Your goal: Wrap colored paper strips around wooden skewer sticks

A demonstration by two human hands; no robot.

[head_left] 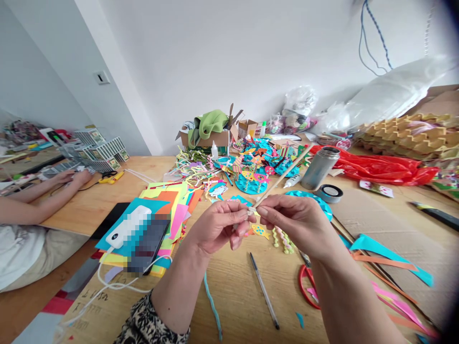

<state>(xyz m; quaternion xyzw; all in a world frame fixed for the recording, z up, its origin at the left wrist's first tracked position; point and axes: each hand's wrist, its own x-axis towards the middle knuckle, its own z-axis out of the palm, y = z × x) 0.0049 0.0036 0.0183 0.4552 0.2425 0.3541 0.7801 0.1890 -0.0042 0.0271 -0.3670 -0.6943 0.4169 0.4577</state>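
In front of me a thin wooden stick (283, 177) slants up and to the right, its lower end between my two hands. My left hand (224, 222) is closed in a pinch on a small whitish piece (252, 210) at that end; its kind is too small to make out. With thumb and fingers my right hand (292, 215) pinches around the stick's lower end. Just beneath the hands lie a yellow paper fish (260, 231) and curly green and pink strips (285, 240). A pen (264, 291) and red-handled scissors (304, 286) rest on the table below.
Coloured paper (181, 215) carries a phone (152, 243) and a white power bank (129, 224) with its cable. Behind stand a steel flask (320, 168), a pile of paper crafts (251, 174) and a cardboard box (208, 138). A co-worker's arms (53, 196) are at left; cardboard (380, 224) lies right.
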